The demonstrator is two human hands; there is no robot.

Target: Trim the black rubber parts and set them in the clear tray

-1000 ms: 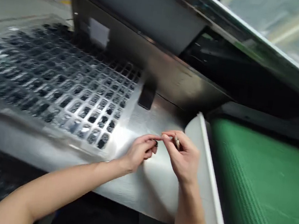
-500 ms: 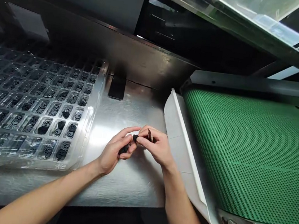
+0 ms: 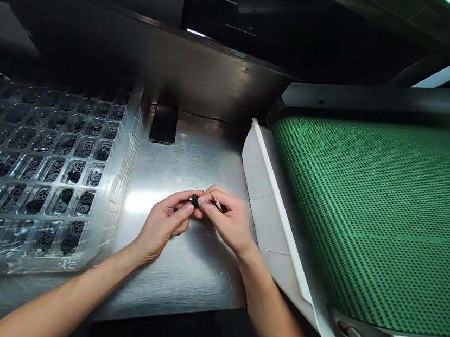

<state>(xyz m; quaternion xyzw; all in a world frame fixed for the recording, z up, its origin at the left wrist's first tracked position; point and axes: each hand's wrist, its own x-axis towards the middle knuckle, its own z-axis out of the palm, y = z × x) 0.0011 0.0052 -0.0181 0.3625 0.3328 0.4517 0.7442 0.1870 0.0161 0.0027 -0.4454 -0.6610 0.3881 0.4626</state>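
Closed the left hand's (image 3: 161, 223) thumb and index finger onto the small black part (image 3: 194, 200), in the earlier frame pinched mainly by the right hand (image 3: 231, 218); now gripped it from both sides, fingertips meeting. Kept a second dark piece (image 3: 175, 209) partly hidden in the curled left fingers. Also held a slim pointed tool (image 3: 217, 205) in the right hand, tip leaning further left than before. Hovered low over the metal tabletop (image 3: 179, 272); could not tell from the view whether touching it. Had the clear compartment tray (image 3: 116, 204), filled with black gear-like parts (image 3: 46, 241), left of the left hand, its near side edge well apart from the fingers. Saw metal surface between tray and hands, beyond them up to the black phone (image 3: 163, 124), and nearer, down to the front edge. Had less room rightward, with the white guard (image 3: 271, 196) just beside the right wrist and the green conveyor belt (image 3: 386, 221) past it.
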